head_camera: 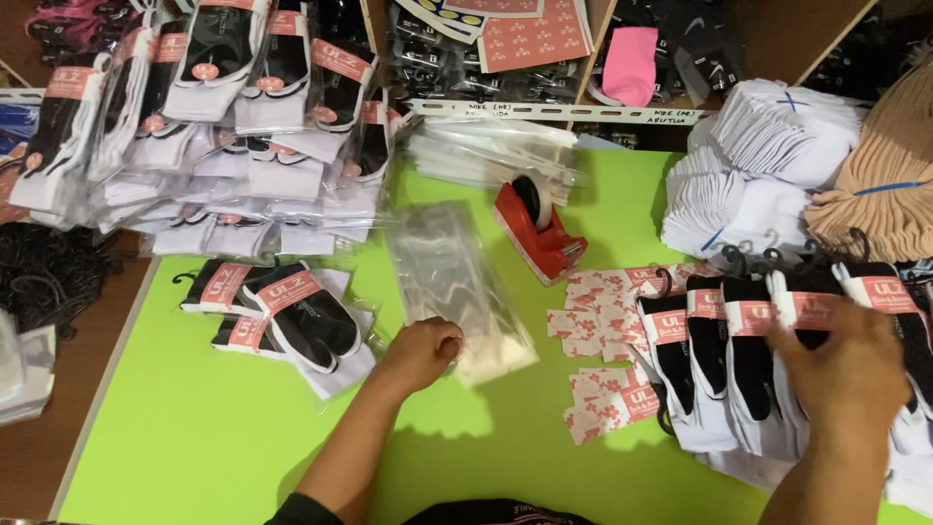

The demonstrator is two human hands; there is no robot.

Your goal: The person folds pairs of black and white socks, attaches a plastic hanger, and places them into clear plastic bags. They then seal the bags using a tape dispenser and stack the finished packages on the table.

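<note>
My left hand rests on the near end of a stack of clear plastic bags lying on the bright green table, fingers curled and pinching the top bag's edge. My right hand reaches over a row of black-and-white socks with red labels and small hooks, fingers blurred and closing on one of them near its label. Loose red-and-white paper labels lie between the two hands.
A red tape dispenser stands behind the bags. Bagged socks lie at the left, with a large heap behind. White sock bundles and beige ones sit at the right. More clear bags lie at the back.
</note>
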